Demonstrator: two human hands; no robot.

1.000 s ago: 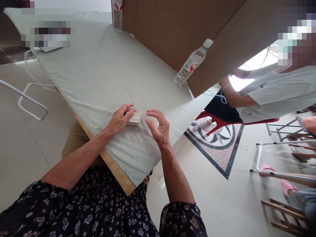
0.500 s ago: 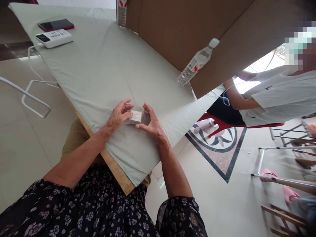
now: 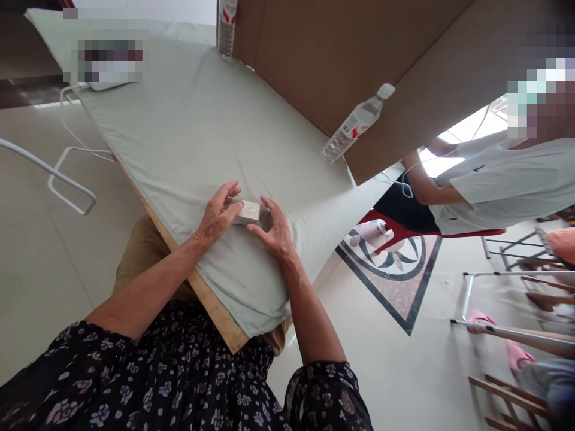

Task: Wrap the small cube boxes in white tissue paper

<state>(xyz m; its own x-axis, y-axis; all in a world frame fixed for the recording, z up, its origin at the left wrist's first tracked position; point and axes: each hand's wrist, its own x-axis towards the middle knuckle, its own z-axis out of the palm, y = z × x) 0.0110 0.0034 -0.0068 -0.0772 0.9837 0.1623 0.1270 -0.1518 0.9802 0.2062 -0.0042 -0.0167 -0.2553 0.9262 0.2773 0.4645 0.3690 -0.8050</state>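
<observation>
A small pale rectangular box (image 3: 250, 211), apparently in clear wrapping, lies on the grey-green cloth near the table's front corner. My left hand (image 3: 218, 214) is at its left end, thumb touching the box and the other fingers spread beyond it. On the right side, my right hand (image 3: 276, 232) curves around the box with thumb and fingers apart. The right thumb lies close to the box's near edge; whether it touches is unclear. Neither hand is closed around the box.
A large brown cardboard sheet (image 3: 305, 60) stands across the table. A water bottle (image 3: 354, 129) leans beside it; another bottle (image 3: 227, 30) is at its far left end. A white device (image 3: 112, 75) with a cable sits far left. A seated person (image 3: 489, 185) is at the right.
The view has shifted slightly. Both hands stay around the box in nearly the same pose, and the box remains on the cloth.
</observation>
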